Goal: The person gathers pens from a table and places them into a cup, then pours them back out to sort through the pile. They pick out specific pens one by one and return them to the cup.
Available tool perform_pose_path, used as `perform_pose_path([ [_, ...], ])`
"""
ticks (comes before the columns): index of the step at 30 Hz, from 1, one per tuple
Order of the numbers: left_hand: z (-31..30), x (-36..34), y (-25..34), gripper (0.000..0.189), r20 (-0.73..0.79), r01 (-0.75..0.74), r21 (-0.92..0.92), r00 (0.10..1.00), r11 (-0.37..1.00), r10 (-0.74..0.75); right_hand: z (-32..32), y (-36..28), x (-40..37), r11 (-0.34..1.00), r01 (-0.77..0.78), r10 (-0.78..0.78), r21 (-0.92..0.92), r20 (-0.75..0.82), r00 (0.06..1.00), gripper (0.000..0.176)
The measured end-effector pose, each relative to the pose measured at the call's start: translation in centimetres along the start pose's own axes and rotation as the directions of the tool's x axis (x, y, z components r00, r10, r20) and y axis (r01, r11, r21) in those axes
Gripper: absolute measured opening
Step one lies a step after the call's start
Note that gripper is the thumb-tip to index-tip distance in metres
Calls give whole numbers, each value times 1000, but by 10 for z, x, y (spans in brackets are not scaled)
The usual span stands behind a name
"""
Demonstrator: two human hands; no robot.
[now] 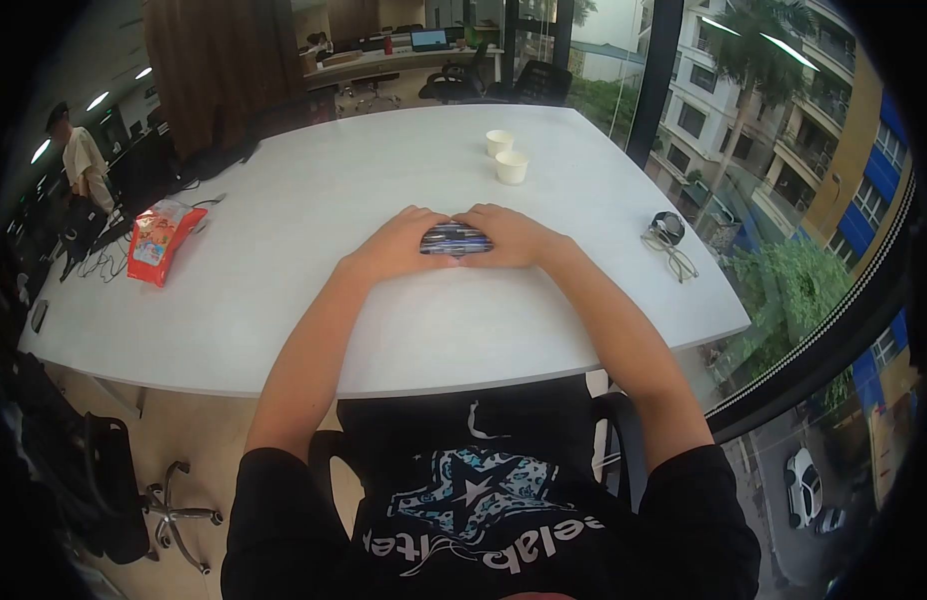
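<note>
Head view, left hand (396,246): fingers curled, gripping the left end of a small dark, blue-streaked flat stack (456,239).
Head view, right hand (511,238): curled likewise, clasping the other end.
Head view, stack: rests on the white table (314,200), between both hands.
Head view, beyond: two white paper cups (506,157), well apart.

A small dark, blue-streaked stack (456,239) lies flat on the white table (384,330), clasped between left hand (402,243) and right hand (512,236).

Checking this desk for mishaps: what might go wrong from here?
The glasses and watch lie close to the table edge beside the right forearm; an elbow swing might knock them off. The dark object, squeezed between the left hand and right hand, might slip or spring loose.
</note>
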State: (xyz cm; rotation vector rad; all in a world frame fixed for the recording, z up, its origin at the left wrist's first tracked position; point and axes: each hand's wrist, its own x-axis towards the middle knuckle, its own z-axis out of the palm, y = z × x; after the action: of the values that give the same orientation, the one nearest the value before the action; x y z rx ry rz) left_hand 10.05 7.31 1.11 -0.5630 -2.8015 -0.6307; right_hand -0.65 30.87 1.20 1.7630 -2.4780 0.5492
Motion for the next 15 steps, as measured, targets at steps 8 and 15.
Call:
perform_pose_path([
  [8,-2,1,8,70,29,35,30,999,999,-36,-6,-6,-1,1000,-9,9,3,5,1000,68],
  [15,4,1,9,61,45,4,84,999,996,-8,-12,-12,1,999,-30,34,-39,94,995,64],
])
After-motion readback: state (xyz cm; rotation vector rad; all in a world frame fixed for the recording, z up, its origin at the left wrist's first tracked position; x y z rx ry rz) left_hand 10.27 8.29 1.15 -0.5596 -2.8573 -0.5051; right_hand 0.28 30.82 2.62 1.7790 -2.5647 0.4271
